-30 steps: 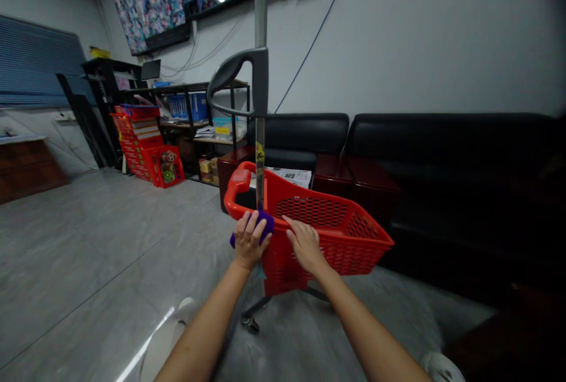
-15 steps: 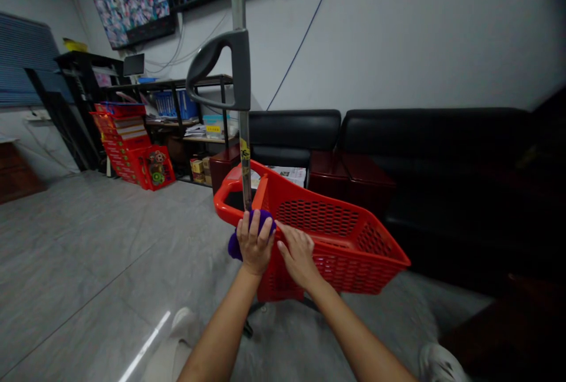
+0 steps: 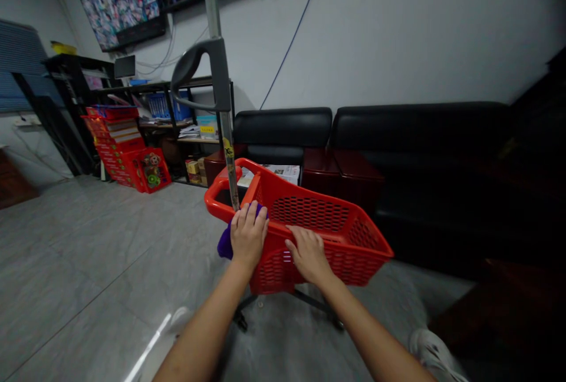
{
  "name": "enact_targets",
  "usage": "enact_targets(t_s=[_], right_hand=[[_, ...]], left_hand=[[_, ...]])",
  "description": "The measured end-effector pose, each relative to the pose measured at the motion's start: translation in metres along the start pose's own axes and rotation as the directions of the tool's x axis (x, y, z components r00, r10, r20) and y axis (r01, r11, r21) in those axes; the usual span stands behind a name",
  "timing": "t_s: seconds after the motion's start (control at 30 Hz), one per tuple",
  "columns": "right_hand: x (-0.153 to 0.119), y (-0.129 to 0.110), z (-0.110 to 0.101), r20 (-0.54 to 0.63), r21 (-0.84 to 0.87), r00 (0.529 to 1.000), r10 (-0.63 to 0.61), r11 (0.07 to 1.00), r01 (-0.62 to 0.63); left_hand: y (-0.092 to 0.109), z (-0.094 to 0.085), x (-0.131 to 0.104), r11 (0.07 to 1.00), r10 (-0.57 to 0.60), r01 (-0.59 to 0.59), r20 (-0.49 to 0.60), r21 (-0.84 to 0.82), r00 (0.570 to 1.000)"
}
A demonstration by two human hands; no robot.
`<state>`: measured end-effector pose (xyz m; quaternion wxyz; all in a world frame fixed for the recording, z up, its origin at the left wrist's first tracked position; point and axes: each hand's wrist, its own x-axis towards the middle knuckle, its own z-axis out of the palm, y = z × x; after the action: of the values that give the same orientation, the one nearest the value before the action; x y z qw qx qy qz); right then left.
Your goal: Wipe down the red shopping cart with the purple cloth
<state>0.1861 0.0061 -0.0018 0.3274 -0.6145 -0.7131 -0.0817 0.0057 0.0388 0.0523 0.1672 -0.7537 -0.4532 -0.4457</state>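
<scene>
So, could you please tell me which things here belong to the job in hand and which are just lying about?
In use:
- purple cloth, under the left hand
- red cart, right hand on its rim

Lying about:
- printed papers behind the cart
- stacked red boxes

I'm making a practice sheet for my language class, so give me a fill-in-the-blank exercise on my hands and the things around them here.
The left hand lies over a cloth whose colour is ____.
The right hand is at the rim of a basket whose colour is ____.
The sofa behind the basket has backrests coloured ____.
Of the two hands, the one nearer the metal pole is the ____ one.

Missing words: purple; red; black; left.
</scene>
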Motion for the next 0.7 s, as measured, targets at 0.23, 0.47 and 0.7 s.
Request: enact_targets(t_s=[0.23, 0.47, 0.7], right_hand=[[-0.002, -0.008, -0.005, -0.006, -0.029, 1.000, -0.021, 0.999, 0.021], [-0.004, -0.017, 0.000, -0.009, -0.055, 1.000, 0.010, 0.998, -0.010], [-0.009, -0.016, -0.002, 0.044, -0.097, 0.999, -0.010, 0.995, 0.014]], left_hand=[[0.027, 0.001, 0.018, 0.995, 0.068, -0.080, 0.187, 0.053, 0.980], [0.018, -0.014, 0.030, 0.983, 0.000, -0.029, 0.158, 0.183, 0.987], [0.033, -0.002, 0.022, 0.977, 0.078, -0.137, 0.325, 0.164, 0.943]])
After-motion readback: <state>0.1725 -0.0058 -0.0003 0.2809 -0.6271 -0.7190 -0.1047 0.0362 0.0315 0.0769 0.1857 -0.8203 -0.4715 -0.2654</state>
